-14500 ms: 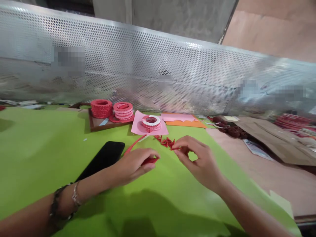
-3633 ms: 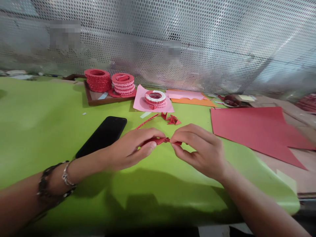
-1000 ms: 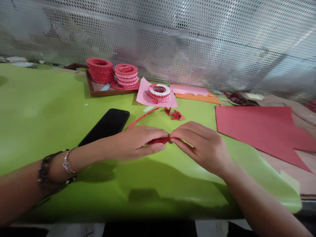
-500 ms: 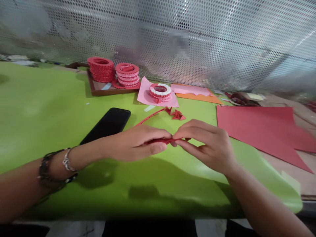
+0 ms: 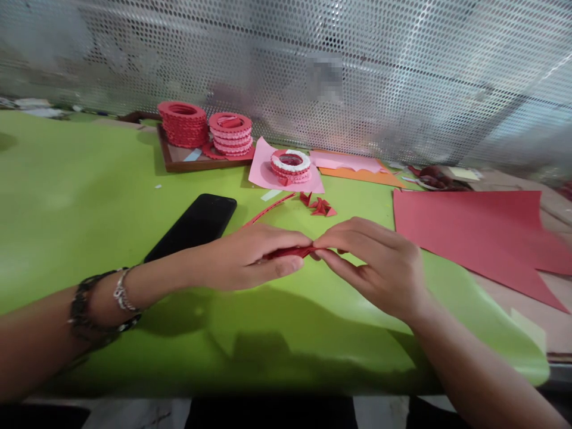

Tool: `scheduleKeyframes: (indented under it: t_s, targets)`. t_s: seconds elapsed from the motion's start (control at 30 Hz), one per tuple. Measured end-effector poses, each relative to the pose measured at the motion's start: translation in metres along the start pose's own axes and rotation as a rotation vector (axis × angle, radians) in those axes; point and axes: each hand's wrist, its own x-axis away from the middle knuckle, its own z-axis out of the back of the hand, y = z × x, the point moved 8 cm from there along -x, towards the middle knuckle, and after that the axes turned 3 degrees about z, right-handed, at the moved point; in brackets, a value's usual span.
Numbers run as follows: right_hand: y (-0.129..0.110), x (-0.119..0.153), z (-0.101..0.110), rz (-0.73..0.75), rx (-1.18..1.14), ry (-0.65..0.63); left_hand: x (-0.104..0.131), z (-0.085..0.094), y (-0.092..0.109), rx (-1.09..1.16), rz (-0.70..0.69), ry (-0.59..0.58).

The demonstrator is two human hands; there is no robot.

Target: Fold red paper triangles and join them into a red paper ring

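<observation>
grips a slim folded red paper strip (image 5: pixel 294 253) at the frame's centre, lengthwise from left to right, in the left hand (image 5: pixel 252 256) and pinches its right end in the right hand (image 5: pixel 379 262).

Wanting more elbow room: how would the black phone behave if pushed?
The black phone looks like a rigid slab, so it should stay stiff. Its smooth face may be slippery to grip. Lying flat on the green surface, it would probably slide rather than roll or tip.

No legible txt, no readable labels, brands, nos. or signs, head cam view
</observation>
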Motion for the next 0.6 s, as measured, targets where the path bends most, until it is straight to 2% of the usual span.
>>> scheduleKeyframes:
  t_s: [0.1, 0.27, 0.43, 0.53, 0.6]
  targets:
    - [-0.001, 0.001, -0.001, 0.02, 0.055, -0.015, 0.001, -0.001, -0.002, 0.004, 0.007, -0.016]
    - [-0.009, 0.004, 0.001, 0.139, 0.208, -0.015, 0.001, 0.0, -0.005, 0.008, 0.039, 0.016]
    - [-0.019, 0.004, -0.006, 0.206, 0.306, -0.06, -0.002, -0.003, -0.006, -0.037, 0.084, -0.011]
    - [-0.015, 0.002, -0.008, 0.143, 0.201, -0.066, -0.002, -0.004, -0.007, -0.058, 0.076, -0.02]
    - [-0.001, 0.001, -0.009, 0.022, -0.043, -0.094, -0.001, -0.003, -0.008, -0.081, 0.066, -0.024]
